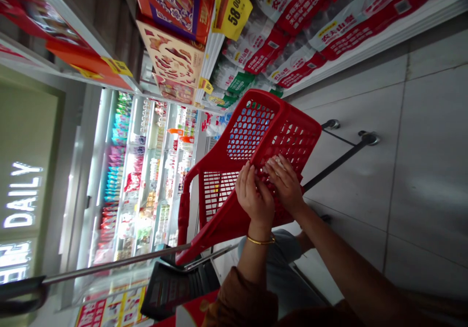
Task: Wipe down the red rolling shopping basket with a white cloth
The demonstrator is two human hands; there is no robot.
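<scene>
The view lies on its side, with the floor at the right. A red plastic shopping cart (223,210) with meshed walls fills the middle. My left hand (255,194), with a gold bracelet (261,240) at its wrist, is in front of the cart's basket, its fingers bent and pressed together. Close beside it is my right hand (287,183), fingers curled toward the same basket wall. A small pale patch shows at the right fingertips; I cannot make out what it is. Whether either hand touches the mesh is unclear.
Packs of red-labelled water bottles (292,49) line the low shelf. Gift boxes (175,54) and a yellow price tag (233,9) are above. A lit display case (146,171) stands behind. Cart wheels (369,138) rest on the tiled floor (431,171). A black chair-like object (175,288) is nearby.
</scene>
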